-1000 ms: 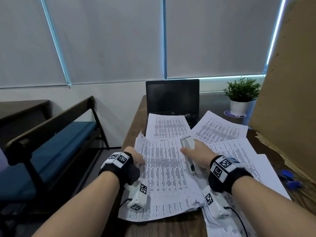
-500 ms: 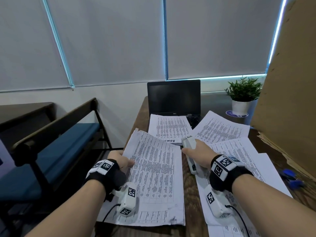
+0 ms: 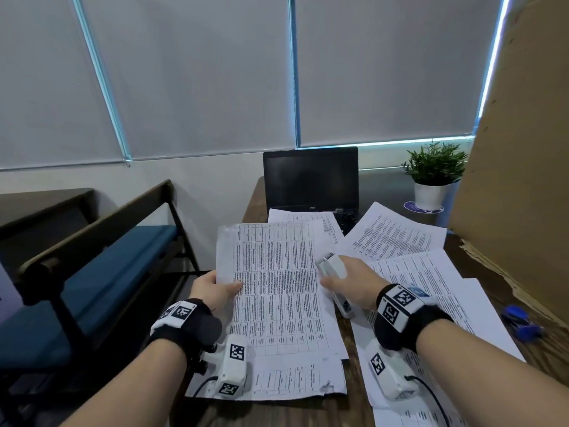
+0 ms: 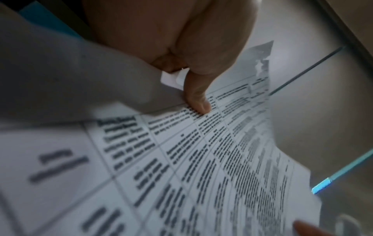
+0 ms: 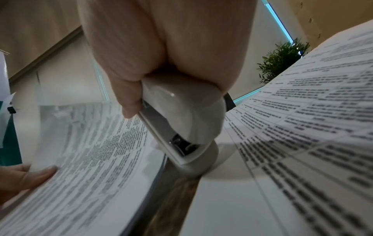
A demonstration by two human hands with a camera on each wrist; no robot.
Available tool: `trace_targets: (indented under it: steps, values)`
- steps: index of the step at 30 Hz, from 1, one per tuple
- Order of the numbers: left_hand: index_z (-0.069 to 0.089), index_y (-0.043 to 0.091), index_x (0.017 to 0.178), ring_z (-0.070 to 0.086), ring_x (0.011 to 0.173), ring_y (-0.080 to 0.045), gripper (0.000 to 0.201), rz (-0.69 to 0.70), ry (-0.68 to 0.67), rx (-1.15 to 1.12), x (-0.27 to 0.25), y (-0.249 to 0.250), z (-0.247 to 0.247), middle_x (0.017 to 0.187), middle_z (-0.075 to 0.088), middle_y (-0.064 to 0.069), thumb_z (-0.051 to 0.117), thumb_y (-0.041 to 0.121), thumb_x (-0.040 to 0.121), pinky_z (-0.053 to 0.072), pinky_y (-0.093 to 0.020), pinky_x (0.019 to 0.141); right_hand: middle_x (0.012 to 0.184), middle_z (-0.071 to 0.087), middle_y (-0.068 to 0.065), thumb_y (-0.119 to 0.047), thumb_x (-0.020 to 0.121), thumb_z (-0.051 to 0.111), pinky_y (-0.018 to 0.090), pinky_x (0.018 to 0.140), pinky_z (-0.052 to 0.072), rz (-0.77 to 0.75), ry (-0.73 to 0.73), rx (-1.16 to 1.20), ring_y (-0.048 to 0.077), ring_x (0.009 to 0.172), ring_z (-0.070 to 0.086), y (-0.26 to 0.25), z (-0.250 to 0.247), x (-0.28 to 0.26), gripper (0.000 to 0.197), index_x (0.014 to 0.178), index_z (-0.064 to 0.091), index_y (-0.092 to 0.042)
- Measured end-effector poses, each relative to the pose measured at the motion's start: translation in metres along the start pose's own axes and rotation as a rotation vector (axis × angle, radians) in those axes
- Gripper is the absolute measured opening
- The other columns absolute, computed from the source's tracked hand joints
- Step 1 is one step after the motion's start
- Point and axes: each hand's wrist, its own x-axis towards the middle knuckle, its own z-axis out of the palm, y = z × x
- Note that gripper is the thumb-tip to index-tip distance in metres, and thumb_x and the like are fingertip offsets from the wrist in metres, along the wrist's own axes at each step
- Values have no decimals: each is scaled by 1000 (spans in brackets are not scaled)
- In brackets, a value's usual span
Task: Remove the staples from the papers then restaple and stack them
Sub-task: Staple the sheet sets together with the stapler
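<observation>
Brown desk [image 3: 348, 408], strewn with printed sheets. Cardboard panel [image 3: 523, 149] at right. Dark laptop [image 3: 311, 177] at the far end, potted plant [image 3: 434, 167] beside it. Sheaf of papers [image 3: 277, 288] lifted at its far end, near edge on another sheet. Left hand [image 3: 212, 288] pinches its left edge, thumb on top. Right hand [image 3: 354, 278] wraps a white stapler [image 3: 334, 272] just beside the sheaf's right edge.

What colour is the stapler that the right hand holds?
The stapler is white; the right wrist view shows it best, gripped in the right hand.
</observation>
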Motion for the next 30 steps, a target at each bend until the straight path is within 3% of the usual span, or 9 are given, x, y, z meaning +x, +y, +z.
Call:
trace_targets:
  steps: [2,5,8,11,18,30]
  values:
    - [63,5,90,67,87,-26,16,68,1,138,3,0,2,98,71,-10,70,-5,81,53,-37,83,120,60,4,-35,91,66,23,68,50,-17,-8,-25,14,94,64,2,-1,1,50,133,48,-16]
    - [58,11,112,60,92,-21,39,182,-27,385,2,6,7,103,64,-4,74,-2,79,46,-29,83,132,55,6,-38,88,68,27,82,46,-29,-10,-52,20,110,59,3,-2,0,61,140,43,-16]
    - [55,13,126,60,93,-19,52,218,-61,441,-1,10,11,106,63,-3,72,-2,79,46,-28,83,111,63,2,-30,90,67,22,70,46,-74,-13,-6,13,92,62,3,-4,-3,31,118,54,-22]
    - [59,11,121,63,94,-23,48,203,-41,434,2,8,12,106,66,-4,74,-2,78,50,-31,85,101,64,2,-27,91,67,22,65,46,-78,4,55,12,83,61,4,-5,-5,20,107,56,-25]
    - [63,17,121,67,96,-25,45,201,-2,428,5,7,13,106,71,-5,75,3,79,53,-43,93,97,63,4,-27,90,67,25,63,48,-65,8,116,16,82,62,6,-6,-4,16,102,56,-25]
    - [71,7,104,68,92,-27,28,134,106,494,13,4,15,100,72,-10,76,8,77,55,-38,88,101,65,3,-26,91,67,21,62,45,-83,-3,145,13,86,62,8,-8,-5,21,109,56,-22]
